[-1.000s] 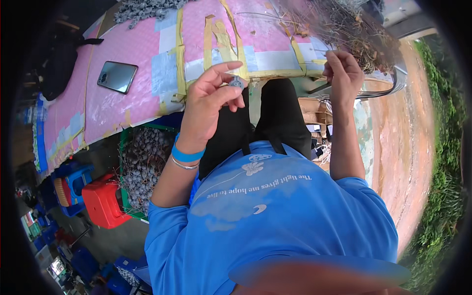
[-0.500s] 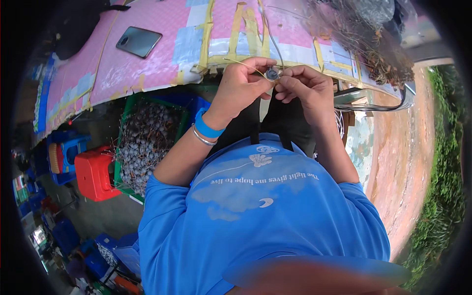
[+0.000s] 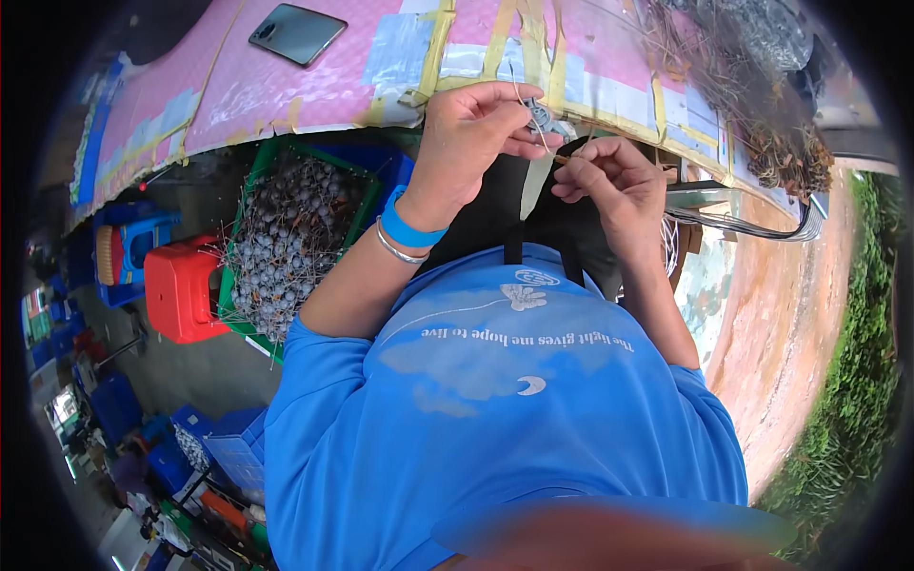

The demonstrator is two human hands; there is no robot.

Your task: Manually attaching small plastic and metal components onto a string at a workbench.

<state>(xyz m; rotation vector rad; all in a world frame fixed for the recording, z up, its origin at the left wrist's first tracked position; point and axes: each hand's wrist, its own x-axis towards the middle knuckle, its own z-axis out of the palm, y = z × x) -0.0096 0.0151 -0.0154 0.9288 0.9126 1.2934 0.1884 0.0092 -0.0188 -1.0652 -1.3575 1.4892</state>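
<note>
My left hand (image 3: 473, 133) is closed in a pinch at the table's edge. Its fingers hold a small grey rounded piece (image 3: 543, 116) with a thin pale strand (image 3: 517, 81) running over it. Slightly lower and to the right, my right hand (image 3: 617, 181) has thumb and forefinger pressed together on the strand's brownish end. The exact kind of the grey piece is too small to make out. Both hands are above my dark-clad lap.
Ahead lies a taped pink table covering (image 3: 314, 90) with a phone (image 3: 297, 34). Dry wiry stems (image 3: 781, 157) and a cable bundle (image 3: 752, 221) are at the right. A green crate (image 3: 226, 290) of grey balls on stems and a red stool (image 3: 178, 290) stand left.
My right hand has moved away from the left, right and slightly down, with the strand's end. The grey piece has tilted in my left fingers. The whole view has shifted a little.
</note>
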